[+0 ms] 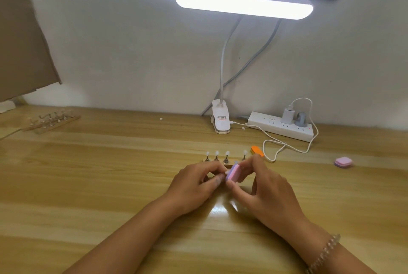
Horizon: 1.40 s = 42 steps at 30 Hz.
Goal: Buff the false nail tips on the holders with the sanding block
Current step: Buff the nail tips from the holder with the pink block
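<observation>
Pinching the sanding block (233, 173) between thumb and fingers, the right hand (262, 187) holds it against a small nail tip (226, 172) that the left hand (196, 182) pinches with curled fingers. Both meet well in from the table (110, 185) edges, just in front of a row of holders (227, 157).

Head view (close), down onto hands (223, 183)

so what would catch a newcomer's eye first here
The glowing lamp bar high against the wall grabs attention first. Next, over the wooden table, the right hand holds a pink-and-purple sanding block against a nail tip pinched by the left hand. Just behind stands a row of tips on holders.
</observation>
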Each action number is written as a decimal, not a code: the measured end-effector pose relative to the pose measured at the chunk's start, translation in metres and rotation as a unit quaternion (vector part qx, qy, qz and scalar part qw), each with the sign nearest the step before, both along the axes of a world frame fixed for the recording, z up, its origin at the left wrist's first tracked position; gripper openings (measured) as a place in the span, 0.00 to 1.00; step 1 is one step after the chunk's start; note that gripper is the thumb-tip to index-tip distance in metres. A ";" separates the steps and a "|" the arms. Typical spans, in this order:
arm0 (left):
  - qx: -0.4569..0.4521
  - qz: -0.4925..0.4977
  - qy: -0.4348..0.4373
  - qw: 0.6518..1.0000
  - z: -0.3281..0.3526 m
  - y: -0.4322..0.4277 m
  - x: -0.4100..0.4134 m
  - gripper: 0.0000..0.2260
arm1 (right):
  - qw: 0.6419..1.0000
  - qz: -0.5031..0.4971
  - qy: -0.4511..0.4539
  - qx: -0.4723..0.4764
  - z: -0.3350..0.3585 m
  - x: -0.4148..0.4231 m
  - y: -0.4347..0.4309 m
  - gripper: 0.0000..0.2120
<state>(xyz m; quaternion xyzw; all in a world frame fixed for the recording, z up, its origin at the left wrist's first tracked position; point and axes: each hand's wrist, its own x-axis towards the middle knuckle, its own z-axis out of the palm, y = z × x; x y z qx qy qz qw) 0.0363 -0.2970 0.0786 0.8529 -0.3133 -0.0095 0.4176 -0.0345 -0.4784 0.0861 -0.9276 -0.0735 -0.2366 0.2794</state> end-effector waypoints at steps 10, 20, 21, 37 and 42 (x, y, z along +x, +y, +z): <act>0.019 0.002 -0.003 1.000 0.000 0.000 0.000 0.07 | 1.000 0.028 0.011 -0.003 0.001 -0.004 0.003 0.17; 0.022 0.003 -0.004 1.000 -0.001 0.000 0.001 0.07 | 1.000 0.016 0.007 0.020 0.004 -0.002 0.002 0.14; 0.021 0.005 -0.005 1.000 -0.001 0.000 0.001 0.06 | 0.999 -0.001 0.004 0.037 0.005 -0.001 0.000 0.14; 0.019 0.000 -0.005 1.000 -0.002 0.000 0.001 0.08 | 0.998 0.037 0.013 0.056 0.004 -0.003 0.003 0.13; 0.021 0.002 -0.006 1.000 -0.002 0.000 0.002 0.08 | 0.998 0.039 0.004 0.049 0.002 -0.003 0.002 0.14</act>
